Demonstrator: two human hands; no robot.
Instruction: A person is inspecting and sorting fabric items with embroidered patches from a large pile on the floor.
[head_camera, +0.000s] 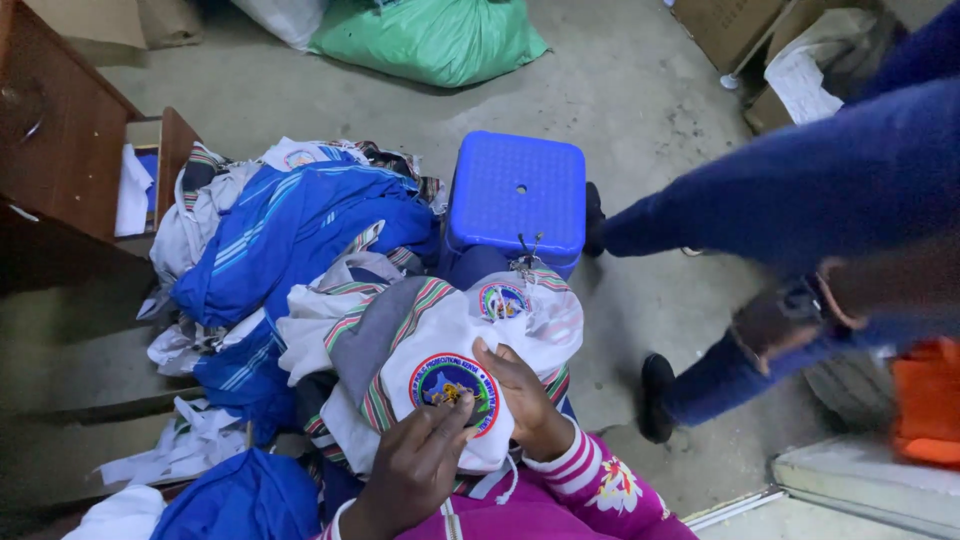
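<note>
White cloth with a round badge (452, 383) is lying on our lap; we are pinching it at the badge with our left hand (415, 470), our right hand (520, 395) gripping its edge alongside.

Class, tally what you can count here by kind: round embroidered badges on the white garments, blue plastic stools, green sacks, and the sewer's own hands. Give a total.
Round badges: 3, under the hands, near the stool, far in the pile
Blue stool: 1
Green sack: 1
Hands: 2, left hand, right hand
Total: 7
</note>
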